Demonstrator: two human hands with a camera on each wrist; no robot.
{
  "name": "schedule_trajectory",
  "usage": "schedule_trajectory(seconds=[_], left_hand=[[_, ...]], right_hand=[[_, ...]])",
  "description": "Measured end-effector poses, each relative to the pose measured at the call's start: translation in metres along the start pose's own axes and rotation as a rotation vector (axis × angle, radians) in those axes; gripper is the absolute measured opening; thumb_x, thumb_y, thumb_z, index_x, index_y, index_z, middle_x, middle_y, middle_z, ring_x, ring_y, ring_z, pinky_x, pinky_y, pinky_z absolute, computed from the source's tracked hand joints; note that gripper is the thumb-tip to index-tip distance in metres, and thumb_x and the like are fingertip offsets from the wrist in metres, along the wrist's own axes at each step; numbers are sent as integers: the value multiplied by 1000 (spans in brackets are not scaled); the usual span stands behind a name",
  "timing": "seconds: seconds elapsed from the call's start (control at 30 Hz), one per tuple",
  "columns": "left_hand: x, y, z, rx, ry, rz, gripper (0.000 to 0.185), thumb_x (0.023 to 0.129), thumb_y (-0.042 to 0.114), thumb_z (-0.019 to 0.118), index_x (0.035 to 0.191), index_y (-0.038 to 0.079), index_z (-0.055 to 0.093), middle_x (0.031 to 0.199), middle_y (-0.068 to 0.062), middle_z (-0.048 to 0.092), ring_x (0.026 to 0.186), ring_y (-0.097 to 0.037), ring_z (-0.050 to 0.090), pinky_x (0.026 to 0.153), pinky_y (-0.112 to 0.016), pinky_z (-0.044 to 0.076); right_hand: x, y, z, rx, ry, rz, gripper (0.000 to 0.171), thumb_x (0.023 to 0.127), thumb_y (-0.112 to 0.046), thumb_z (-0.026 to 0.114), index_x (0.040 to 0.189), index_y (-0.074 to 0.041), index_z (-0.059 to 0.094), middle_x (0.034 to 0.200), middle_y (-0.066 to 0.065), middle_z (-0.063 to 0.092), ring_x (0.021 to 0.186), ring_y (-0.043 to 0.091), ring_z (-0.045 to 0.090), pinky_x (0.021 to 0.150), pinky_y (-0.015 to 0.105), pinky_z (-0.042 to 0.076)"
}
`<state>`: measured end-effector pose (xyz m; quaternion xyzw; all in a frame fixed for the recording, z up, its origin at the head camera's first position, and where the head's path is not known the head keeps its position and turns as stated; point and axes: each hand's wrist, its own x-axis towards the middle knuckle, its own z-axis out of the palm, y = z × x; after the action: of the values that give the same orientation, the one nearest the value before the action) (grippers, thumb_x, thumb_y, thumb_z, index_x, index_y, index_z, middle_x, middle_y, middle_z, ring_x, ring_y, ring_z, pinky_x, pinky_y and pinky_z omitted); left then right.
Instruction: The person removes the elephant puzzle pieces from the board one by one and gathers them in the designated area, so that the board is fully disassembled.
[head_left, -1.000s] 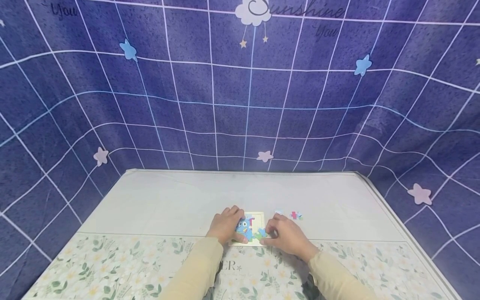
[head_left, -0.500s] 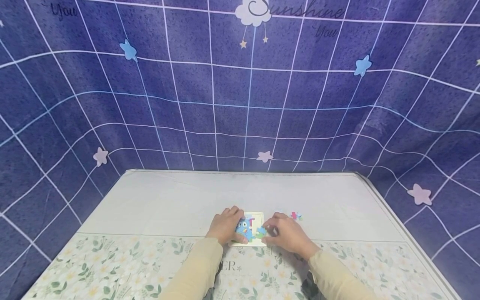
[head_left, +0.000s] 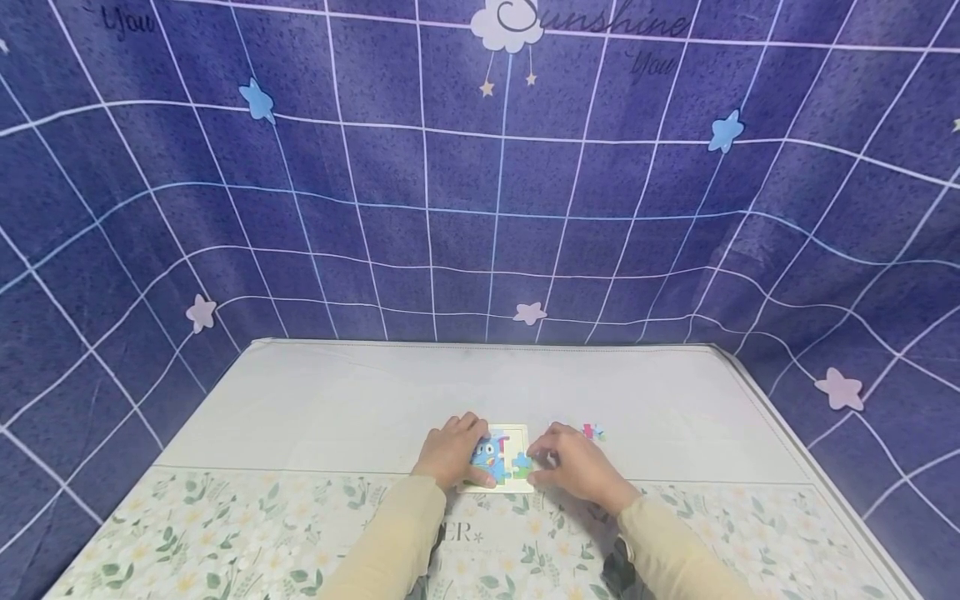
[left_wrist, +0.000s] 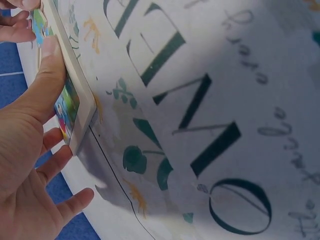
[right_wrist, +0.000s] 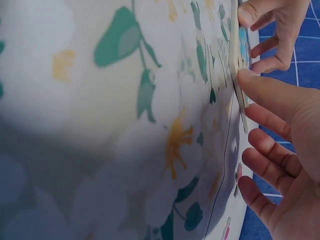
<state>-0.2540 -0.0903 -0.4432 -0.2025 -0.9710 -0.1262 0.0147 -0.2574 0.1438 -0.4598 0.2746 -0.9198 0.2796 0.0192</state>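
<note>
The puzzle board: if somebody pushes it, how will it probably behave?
The puzzle board is probably stiff, as its edges look straight and its surface flat. Lying flat and thin on the table, it would likely slide rather than roll or tip. The blue-green piece by the right hand may shift, since bare board shows above it.
</note>
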Motion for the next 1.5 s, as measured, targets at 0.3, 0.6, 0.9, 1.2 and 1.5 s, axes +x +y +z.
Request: schedule_trajectory(seconds=[0.3,0.6,0.9,1.2,1.5], left_hand=[[0,1,0,-7,-10,-10,67,65,44,89,117,12,61,119,-1,59,104,-22,55,87,-46,55],[3,-2,2,-5,-4,-5,68,66,44,88,120,11,61,121,-3,59,108,-24,56,87,-47,55],[3,-3,4,9,-5,-8,69,66,45,88,120,12,61,121,-2,59,107,-23,56,87,-46,55],[4,0,1,-2,-17,-7,67,66,44,89,118,12,61,119,-2,59,105,-23,55,86,-47,55],[2,-1,2,5,-15,-6,65,66,44,89,116,13,60,118,-1,59,104,-22,55,85,-46,55]], right_hand=[[0,1,-4,-2,1,-17,30,78,-21,87,103,-9,76,95,-2,64,84,17,58,76,31,54],[4,7,-17,42,33,26,26,81,-19,85,104,-10,76,99,4,67,95,27,65,89,49,56],[-1,19,-38,104,72,52,26,86,-20,82,108,-9,75,107,4,70,102,31,65,91,54,55],[-14,38,-62,66,133,75,30,86,-20,81,113,-8,74,110,8,70,98,32,65,84,53,56],[-25,53,-80,-6,191,73,30,84,-22,84,110,-8,75,109,8,71,96,30,65,80,51,57]])
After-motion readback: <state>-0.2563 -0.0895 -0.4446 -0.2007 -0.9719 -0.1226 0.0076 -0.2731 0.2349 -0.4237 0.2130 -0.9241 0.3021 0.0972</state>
